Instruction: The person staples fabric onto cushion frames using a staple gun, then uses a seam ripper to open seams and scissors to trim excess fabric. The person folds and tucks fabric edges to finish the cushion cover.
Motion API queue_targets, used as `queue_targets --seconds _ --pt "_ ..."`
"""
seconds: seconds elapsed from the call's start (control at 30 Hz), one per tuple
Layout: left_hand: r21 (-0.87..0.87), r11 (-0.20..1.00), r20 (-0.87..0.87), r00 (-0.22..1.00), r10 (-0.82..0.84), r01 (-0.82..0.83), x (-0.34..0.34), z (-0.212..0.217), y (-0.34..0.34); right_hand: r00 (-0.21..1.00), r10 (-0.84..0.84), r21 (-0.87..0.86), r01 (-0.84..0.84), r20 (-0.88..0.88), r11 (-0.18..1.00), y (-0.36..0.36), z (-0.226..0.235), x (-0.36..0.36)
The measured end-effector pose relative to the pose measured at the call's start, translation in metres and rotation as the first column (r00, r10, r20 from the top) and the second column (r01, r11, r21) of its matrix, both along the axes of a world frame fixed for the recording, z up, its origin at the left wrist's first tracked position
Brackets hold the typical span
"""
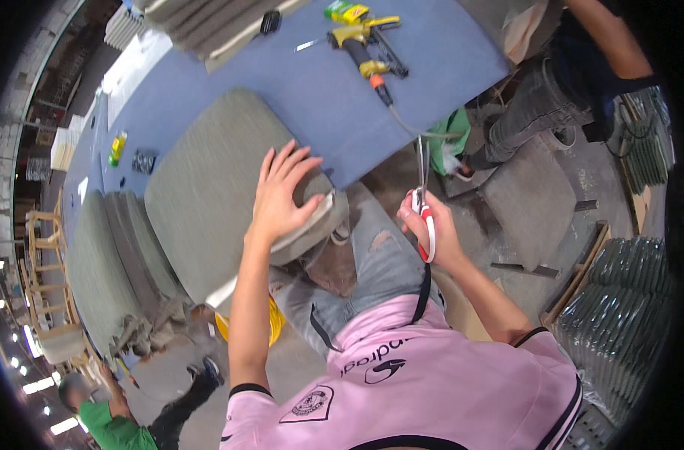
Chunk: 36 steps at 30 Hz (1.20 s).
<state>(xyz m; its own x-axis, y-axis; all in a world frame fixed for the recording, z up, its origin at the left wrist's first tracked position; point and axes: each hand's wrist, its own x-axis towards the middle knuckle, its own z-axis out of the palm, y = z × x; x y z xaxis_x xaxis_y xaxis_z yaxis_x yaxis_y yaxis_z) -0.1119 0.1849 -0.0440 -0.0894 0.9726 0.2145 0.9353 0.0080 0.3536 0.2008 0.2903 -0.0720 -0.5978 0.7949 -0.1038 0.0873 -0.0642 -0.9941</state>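
Observation:
A grey-green fabric-covered seat panel (214, 169) lies on the blue-covered table, its near corner reaching past the table edge over my lap. My left hand (282, 196) rests flat on that corner with the fingers spread. The thumb lies beside the pale edge (304, 231) of the panel, where fabric hangs down. To the right of the panel and apart from it, my right hand (448, 238) grips a pair of scissors (430, 229) by the red and white handles. The blades point away from me and look slightly apart.
A yellow and black air stapler (355, 49) with a hose lies on the blue table (454, 52). More covered panels (102, 255) stand at the left. A co-worker (544, 97) is at the far right, another person (117, 420) lower left. Plastic-wrapped stacks (612, 322) stand right.

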Motion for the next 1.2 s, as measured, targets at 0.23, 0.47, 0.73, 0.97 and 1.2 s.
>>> queue_targets --seconds 0.23,0.47,0.73,0.97,1.2 --pt "-0.076 0.997 -0.157 0.988 -0.013 0.001 0.020 -0.003 0.009 0.998 -0.003 -0.064 0.007 0.059 0.998 -0.035 -0.037 -0.001" --pt "-0.078 0.997 -0.219 0.976 -0.016 -0.001 0.031 -0.005 0.008 0.979 0.195 -0.339 -0.162 0.067 0.927 -0.077 -0.042 -0.023" --pt "-0.087 0.994 -0.057 0.996 -0.070 0.065 0.003 0.002 0.020 0.965 0.172 -0.143 -0.146 0.196 0.979 -0.127 -0.066 -0.068" --pt "-0.017 0.997 -0.010 0.997 -0.080 0.080 0.000 -0.005 0.021 0.947 0.134 0.014 -0.144 0.291 0.989 -0.142 -0.081 -0.084" --pt "0.000 0.997 0.018 0.997 -0.076 0.076 -0.002 -0.007 0.019 0.965 0.080 0.004 -0.083 0.249 0.997 -0.140 -0.082 -0.091"
